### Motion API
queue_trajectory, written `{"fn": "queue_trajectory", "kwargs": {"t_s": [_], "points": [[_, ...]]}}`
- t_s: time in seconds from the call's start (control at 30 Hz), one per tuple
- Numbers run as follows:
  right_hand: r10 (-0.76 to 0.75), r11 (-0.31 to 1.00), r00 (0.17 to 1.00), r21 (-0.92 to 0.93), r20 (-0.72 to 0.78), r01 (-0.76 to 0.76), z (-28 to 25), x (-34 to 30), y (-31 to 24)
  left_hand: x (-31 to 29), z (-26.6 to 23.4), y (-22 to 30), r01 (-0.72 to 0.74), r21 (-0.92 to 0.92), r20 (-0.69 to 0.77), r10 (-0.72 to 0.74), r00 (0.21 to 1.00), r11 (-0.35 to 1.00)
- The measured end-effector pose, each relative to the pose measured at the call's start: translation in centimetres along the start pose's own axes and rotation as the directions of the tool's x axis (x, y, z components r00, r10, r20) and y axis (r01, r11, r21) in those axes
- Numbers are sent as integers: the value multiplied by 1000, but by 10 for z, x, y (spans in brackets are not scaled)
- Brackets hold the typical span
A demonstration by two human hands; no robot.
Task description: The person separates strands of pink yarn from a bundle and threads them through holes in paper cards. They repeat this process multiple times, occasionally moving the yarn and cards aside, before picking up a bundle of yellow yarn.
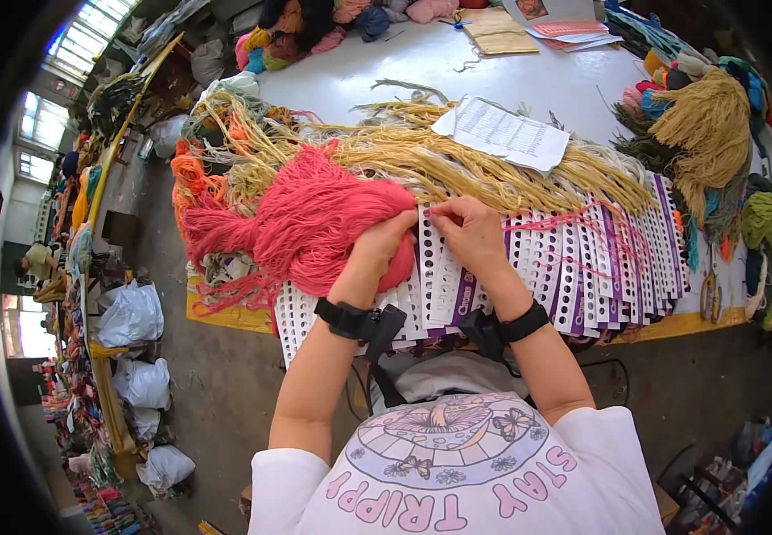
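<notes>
A large hank of pink yarn (310,214) lies on the left of the row of cards, its loose ends trailing left. My left hand (384,245) is closed on the hank's right side, fingertips close to the top of a card. My right hand (470,234) is beside it in a pinch at the top holes of a white perforated card (444,276); a bit of pink thread shows at its fingertips. Many white and purple punched cards overlap in a fan along the table edge. Pink strands (551,218) hang across the cards to the right.
Long yellow thread bundles (377,160) spread behind the cards, with a printed sheet (503,134) on top. Orange yarn (197,183) lies at the left. At the right are a tan yarn bundle (707,120), green yarn (765,245) and pliers (711,297). White bags (127,314) stand on the floor.
</notes>
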State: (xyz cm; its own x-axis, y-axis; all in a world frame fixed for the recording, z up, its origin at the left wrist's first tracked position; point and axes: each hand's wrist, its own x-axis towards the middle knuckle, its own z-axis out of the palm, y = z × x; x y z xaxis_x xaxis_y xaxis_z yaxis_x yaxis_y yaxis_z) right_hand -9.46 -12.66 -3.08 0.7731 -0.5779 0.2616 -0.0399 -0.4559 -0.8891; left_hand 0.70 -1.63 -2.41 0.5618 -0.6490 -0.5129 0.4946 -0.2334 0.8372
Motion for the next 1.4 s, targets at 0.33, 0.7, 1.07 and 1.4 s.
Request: {"fn": "queue_trajectory", "kwargs": {"t_s": [0.33,0.7,1.07,1.4], "points": [[69,994,998,-85,2,-68,-1,0,-12,-24,-10,30,114,-175,311,-55,949,978],[198,978,977,-49,-76,-202,9,-2,4,-43,-168,126,-314,-206,-497,177,849,927],[208,795,957,536,203,-286,-4,-8,-55,-69,-4,67,-259,-60,194,266,944,964],[350,557,918,746,188,-365,-22,-15,-53,-65,11,53,-112,-161,237,148,960,981]]}}
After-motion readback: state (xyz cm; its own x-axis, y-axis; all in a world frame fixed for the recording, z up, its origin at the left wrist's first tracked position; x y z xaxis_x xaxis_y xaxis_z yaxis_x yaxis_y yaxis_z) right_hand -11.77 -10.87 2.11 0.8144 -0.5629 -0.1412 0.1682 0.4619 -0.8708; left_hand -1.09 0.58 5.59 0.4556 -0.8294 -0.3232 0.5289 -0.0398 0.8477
